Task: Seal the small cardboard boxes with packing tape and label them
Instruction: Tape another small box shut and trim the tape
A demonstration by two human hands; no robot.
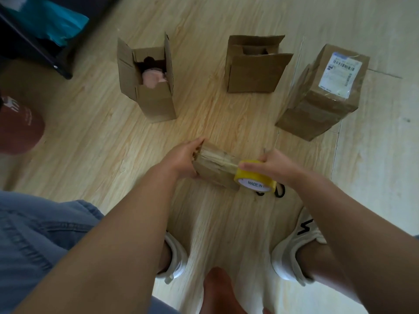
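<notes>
head view: the left hand (183, 159) grips the left end of a small cardboard box (215, 169) lying on the wooden floor (95, 141), just ahead of the person's feet. the right hand (273, 164) curls round a yellow tape roll (254, 177) held against the box's right end, with tape along its top. farther off stand an open box with something pink inside (152, 100), a second open box (251, 73) and, rightmost, a taped box (317, 109) bearing a white label (340, 73).
</notes>
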